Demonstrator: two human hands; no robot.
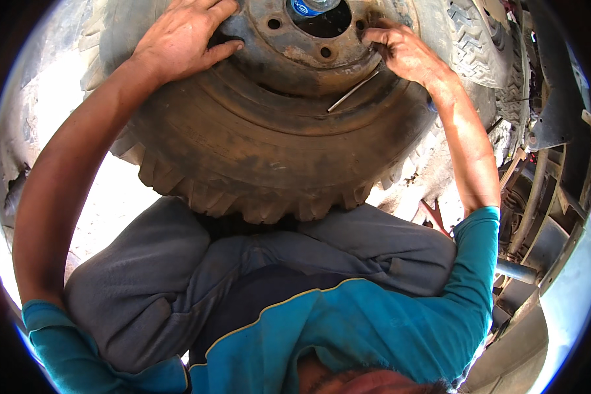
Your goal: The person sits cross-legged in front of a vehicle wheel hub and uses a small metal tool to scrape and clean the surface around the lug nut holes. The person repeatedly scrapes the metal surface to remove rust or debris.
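Note:
A large, heavy-treaded tire (276, 157) lies in front of me with its rusty steel wheel (295, 65), which has bolt holes round a wide centre hole. A plastic bottle with a blue label (306, 8) shows in that hole. My left hand (180, 43) rests on the wheel's upper left, thumb and fingers apart. At the wheel's right side, my right hand (404, 52) has its fingers curled in beside a bolt hole; whatever they hold is hidden. Just below it, a thin metal rod (353, 92) lies slanted on the rim's edge.
My bent legs in grey trousers (144, 276) are below the tire. More treaded tires (479, 43) stand at the upper right, with a dark metal frame (548, 125), a grey pipe (515, 269) and a red metal piece (433, 217) along the right side.

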